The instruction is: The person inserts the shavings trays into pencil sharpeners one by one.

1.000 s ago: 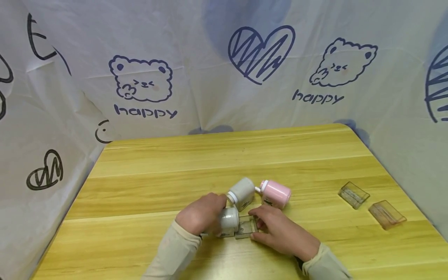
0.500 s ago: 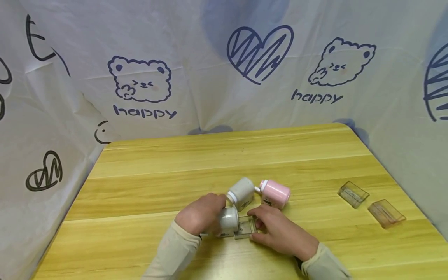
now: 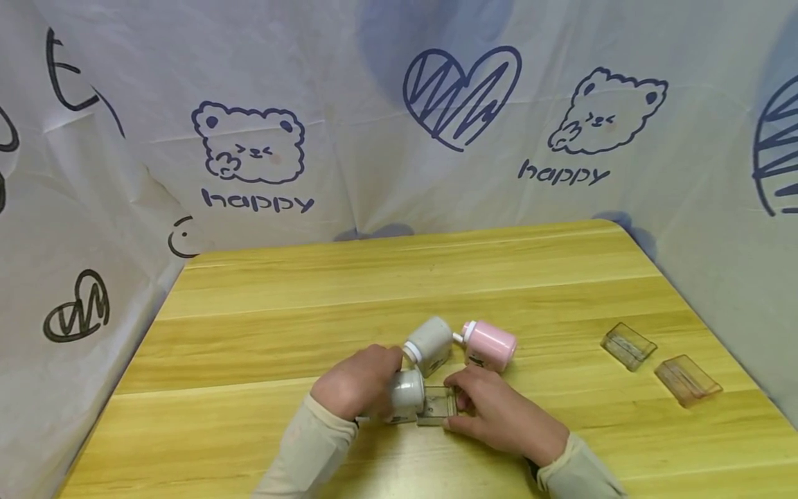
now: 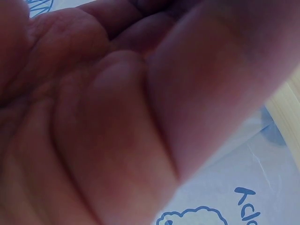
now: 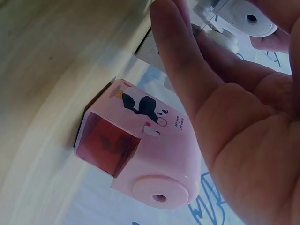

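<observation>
My left hand [image 3: 358, 384] grips a white desk pencil sharpener [image 3: 408, 389] lying near the front middle of the table. Its palm and fingers fill the left wrist view, and the sharpener is hidden there. Between thumb and fingers, my right hand [image 3: 501, 412] pinches the end of a clear smoky shavings drawer [image 3: 434, 407]. The drawer's other end lies right at the sharpener's side. Just behind are a light grey pencil sharpener [image 3: 430, 344] and a pink one [image 3: 490, 345]. In the right wrist view the pink sharpener [image 5: 164, 154] shows a panda print and a reddish square recess.
Two more see-through drawers, one smoky [image 3: 628, 346] and one brownish [image 3: 688, 381], lie toward the table's right edge. A white cloth [image 3: 361, 104] with blue drawings hangs behind the wooden table [image 3: 280, 298] and along its sides.
</observation>
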The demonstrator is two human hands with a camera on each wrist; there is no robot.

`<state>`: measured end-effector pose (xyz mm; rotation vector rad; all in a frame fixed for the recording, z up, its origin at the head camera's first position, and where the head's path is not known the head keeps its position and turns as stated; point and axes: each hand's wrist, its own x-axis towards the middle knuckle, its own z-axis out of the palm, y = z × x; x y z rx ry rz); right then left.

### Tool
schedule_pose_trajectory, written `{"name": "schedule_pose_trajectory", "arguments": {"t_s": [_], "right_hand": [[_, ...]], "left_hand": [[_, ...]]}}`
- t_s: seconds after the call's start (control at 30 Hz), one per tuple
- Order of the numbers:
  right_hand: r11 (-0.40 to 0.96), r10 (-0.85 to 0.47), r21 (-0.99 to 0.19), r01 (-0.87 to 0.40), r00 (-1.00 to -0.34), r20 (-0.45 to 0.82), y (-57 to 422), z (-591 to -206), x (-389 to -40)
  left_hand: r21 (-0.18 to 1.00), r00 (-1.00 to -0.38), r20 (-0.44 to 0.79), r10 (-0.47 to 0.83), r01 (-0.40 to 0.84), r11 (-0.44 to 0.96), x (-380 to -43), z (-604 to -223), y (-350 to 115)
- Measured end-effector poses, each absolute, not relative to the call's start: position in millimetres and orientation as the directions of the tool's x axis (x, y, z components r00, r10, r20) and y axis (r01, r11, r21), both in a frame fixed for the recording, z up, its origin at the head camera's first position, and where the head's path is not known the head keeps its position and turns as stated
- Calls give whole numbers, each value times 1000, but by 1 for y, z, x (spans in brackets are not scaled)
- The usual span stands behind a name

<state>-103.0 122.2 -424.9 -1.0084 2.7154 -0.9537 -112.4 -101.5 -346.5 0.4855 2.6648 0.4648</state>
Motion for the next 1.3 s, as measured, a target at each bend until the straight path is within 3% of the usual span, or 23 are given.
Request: {"name": "schedule_pose_trajectory", "arguments": {"t_s": [0.5, 1.3], "right_hand": [[618, -583, -576, -535, -804, 121, 121, -423, -102], [594, -628, -561, -576, -768, 125, 120, -424, -102]], "left_hand": [[397, -863, -281, 420, 294, 870, -112, -347, -102], [378, -862, -310, 401, 275, 884, -113, -346, -101]]}}
